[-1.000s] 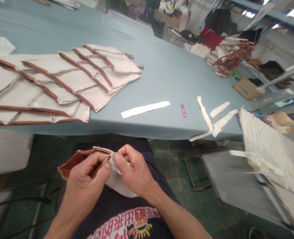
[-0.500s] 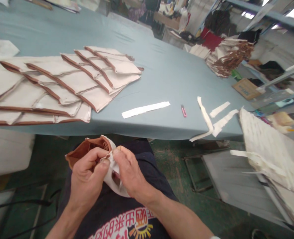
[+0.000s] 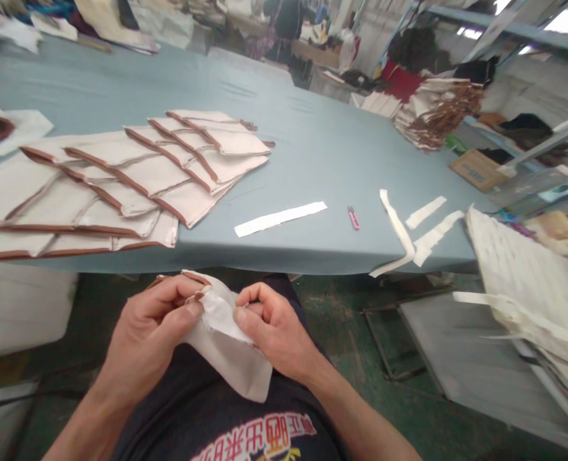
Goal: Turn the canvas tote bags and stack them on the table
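Over my lap, between both hands, hangs a cream fabric pouch (image 3: 240, 366) with brown trim along its upper edge. My left hand (image 3: 156, 330) is closed, with thumb and forefinger pinching the brown-trimmed edge. My right hand (image 3: 276, 330) is closed too, pinching a white strip (image 3: 221, 315) that lies against the pouch. How the strip is joined to the pouch is hard to make out. Just beyond my hands, the table's front edge borders overlapping cream pouches with brown edging (image 3: 120, 176).
A loose white strip (image 3: 281, 219) and pink thread snips (image 3: 353, 218) lie on the blue-green table (image 3: 307, 153). More cream strips (image 3: 399, 224) are at the right. A tall stack of brown-edged pieces (image 3: 437, 112) stands at the far right, near a cardboard box (image 3: 478, 169).
My hands have moved apart, the right one drawing the white strip sideways. The pouch has turned, so its brown inside is now mostly hidden and its cream side shows.
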Demonstrator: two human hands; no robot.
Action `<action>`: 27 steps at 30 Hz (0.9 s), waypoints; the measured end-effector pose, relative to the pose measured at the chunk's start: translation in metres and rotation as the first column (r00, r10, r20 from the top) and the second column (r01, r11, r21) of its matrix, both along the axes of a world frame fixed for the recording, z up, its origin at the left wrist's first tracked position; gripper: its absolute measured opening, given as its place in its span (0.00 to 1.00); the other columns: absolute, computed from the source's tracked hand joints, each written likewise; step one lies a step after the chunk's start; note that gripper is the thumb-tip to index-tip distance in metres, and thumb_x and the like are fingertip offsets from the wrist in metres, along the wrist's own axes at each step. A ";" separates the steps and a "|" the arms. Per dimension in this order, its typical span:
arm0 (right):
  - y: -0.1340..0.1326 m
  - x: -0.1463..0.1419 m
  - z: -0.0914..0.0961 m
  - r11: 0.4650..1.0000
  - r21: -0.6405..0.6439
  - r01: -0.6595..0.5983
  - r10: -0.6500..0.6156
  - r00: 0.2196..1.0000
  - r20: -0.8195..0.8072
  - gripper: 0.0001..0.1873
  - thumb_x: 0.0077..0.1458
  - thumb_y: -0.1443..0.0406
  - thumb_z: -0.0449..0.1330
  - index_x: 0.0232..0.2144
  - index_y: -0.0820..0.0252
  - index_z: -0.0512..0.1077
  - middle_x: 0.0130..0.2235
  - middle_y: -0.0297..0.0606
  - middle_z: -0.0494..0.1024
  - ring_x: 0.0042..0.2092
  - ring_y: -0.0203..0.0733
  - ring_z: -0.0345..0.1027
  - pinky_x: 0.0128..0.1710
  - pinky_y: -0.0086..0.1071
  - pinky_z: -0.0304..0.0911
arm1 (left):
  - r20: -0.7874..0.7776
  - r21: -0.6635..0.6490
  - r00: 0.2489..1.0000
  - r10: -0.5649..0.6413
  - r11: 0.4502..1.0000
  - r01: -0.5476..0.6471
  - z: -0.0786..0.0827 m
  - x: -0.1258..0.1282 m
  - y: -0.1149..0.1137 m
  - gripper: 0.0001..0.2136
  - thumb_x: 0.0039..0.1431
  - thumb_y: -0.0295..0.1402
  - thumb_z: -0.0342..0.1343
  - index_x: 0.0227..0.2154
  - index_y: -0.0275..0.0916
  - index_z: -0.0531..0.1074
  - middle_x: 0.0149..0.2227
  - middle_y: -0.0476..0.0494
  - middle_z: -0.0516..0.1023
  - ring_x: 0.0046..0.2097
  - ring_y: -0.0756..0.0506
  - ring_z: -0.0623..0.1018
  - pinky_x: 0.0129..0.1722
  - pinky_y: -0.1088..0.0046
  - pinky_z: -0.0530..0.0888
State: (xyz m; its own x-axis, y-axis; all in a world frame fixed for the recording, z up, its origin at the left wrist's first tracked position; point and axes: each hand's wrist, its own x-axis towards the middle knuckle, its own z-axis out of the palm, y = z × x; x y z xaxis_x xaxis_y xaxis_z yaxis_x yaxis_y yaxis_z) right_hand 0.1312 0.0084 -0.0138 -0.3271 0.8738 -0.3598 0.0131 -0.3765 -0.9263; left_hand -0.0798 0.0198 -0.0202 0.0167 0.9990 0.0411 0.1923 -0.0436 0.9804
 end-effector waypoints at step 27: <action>0.079 0.024 0.057 0.368 0.672 -0.643 0.322 0.766 0.556 0.28 0.67 0.49 0.68 0.23 0.53 0.62 0.25 0.28 0.65 0.31 0.39 0.58 0.42 0.37 0.56 | -0.145 -0.023 0.958 -0.246 0.969 0.245 0.048 0.012 -0.011 0.11 0.65 0.42 0.61 0.30 0.46 0.84 0.25 0.50 0.85 0.24 0.44 0.80 0.21 0.75 0.72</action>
State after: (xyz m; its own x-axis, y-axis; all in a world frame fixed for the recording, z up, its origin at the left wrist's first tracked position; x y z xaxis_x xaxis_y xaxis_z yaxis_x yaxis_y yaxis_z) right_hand 0.1556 0.0873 0.0437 -0.8163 0.5303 0.2289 0.2415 0.6734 -0.6988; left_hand -0.0675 0.0086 0.0276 0.2671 0.9635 0.0148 0.3172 -0.1024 0.9428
